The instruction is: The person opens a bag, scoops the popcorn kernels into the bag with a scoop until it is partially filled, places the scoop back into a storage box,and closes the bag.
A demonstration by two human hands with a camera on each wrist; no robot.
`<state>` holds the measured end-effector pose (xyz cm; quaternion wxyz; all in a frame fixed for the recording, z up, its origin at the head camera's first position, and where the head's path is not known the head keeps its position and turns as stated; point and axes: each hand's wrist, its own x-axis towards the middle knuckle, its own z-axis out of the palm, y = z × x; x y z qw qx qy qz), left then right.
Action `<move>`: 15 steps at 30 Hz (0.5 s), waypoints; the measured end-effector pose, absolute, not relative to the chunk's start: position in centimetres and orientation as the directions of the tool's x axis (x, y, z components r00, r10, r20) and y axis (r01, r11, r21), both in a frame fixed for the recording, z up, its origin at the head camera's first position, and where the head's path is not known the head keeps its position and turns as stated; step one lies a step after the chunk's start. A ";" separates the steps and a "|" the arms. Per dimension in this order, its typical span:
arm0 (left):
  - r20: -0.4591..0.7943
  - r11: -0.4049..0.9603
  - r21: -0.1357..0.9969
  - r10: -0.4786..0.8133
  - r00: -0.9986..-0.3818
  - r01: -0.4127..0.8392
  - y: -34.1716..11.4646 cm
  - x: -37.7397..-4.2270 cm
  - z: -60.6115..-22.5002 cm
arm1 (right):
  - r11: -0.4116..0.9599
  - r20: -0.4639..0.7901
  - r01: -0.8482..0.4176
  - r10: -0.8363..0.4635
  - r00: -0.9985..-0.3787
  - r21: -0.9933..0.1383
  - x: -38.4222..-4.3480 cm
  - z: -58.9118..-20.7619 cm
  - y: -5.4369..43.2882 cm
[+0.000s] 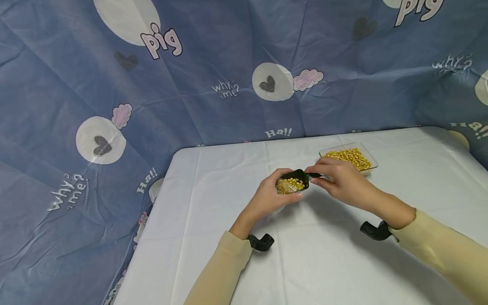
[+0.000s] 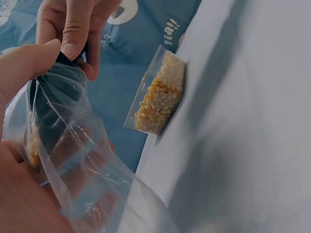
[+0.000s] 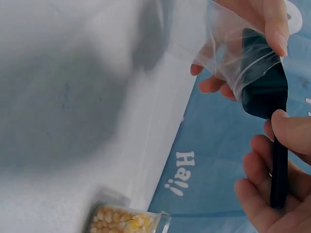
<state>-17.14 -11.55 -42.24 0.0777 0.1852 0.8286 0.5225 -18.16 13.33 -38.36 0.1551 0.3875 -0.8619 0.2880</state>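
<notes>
My left hand (image 1: 268, 195) holds a clear plastic bag (image 2: 92, 160) by its mouth, thumb on one side and fingers spread behind the film. Into that mouth reaches the black scoop (image 3: 265, 90), loaded with yellow corn kernels (image 1: 290, 185). My right hand (image 1: 341, 181) grips the scoop's thin handle (image 3: 279, 170) between thumb and fingers. In the left wrist view the bag's lower part hangs loose and see-through below the scoop.
A clear rectangular container (image 1: 371, 163) of corn kernels stands on the white-clothed table (image 1: 228, 178), behind my right hand. A blue printed curtain (image 1: 213, 55) hangs along the table's far edge. Black wrist mounts (image 1: 262, 242) stick out from both sleeves.
</notes>
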 end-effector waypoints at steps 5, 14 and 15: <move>0.071 0.398 0.888 0.377 -0.924 0.231 -11.5 -17.1 -42.3 | 0.529 0.519 -0.788 -0.599 -0.609 -0.314 -18.0 -38.1 13.0; 0.080 0.397 0.885 0.387 -0.919 0.244 -11.4 -17.1 -42.7 | 0.506 0.556 -0.841 -0.649 -0.519 -0.194 -18.0 -37.5 12.2; 0.083 0.394 0.885 0.390 -0.917 0.248 -11.4 -17.1 -42.7 | 0.503 0.560 -0.846 -0.655 -0.507 -0.178 -18.0 -37.5 12.2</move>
